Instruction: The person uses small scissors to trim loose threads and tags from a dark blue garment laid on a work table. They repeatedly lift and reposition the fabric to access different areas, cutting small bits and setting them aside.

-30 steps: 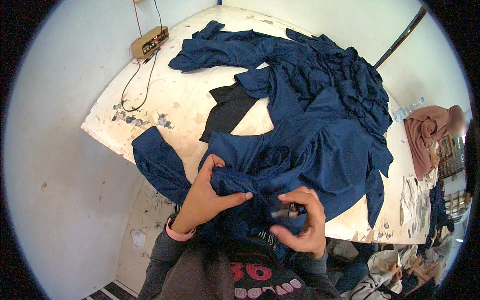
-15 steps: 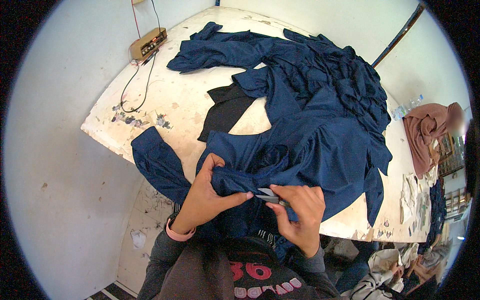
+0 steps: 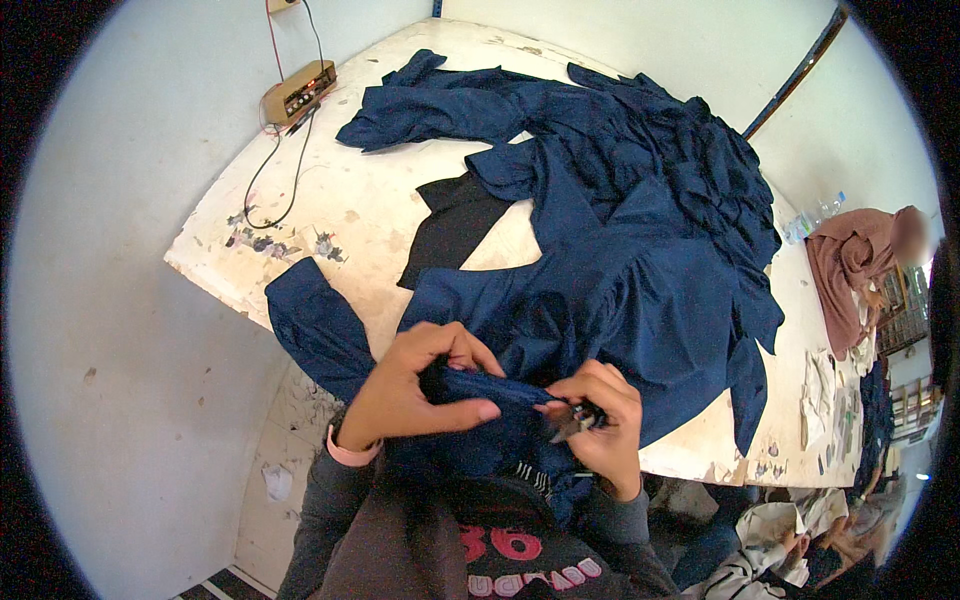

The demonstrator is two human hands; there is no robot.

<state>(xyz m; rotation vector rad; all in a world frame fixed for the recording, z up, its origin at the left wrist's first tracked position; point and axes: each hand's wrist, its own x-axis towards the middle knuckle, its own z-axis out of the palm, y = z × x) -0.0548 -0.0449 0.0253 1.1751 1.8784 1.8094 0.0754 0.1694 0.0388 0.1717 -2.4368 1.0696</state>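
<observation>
A large rumpled navy garment pile covers much of the table, with folds reaching down to my body. My left hand, pink band at the wrist, grips a folded navy edge, fingers curled over it and thumb stretched along its near side. My right hand is closed on small metal snips, blades pointing down-left, while its thumb and forefinger meet the right end of the same fold. A black cloth piece lies beside the pile.
The white worktable meets walls behind. A beige electronic box with cables is back left. At right are a plastic bottle, a person in brown and pale fabric pieces. Other people's hands and cloth show lower right.
My left hand has shifted down and curled further over the fold. My right hand has turned the snips' blades from leftward to down-left and now meets the fold's end.
</observation>
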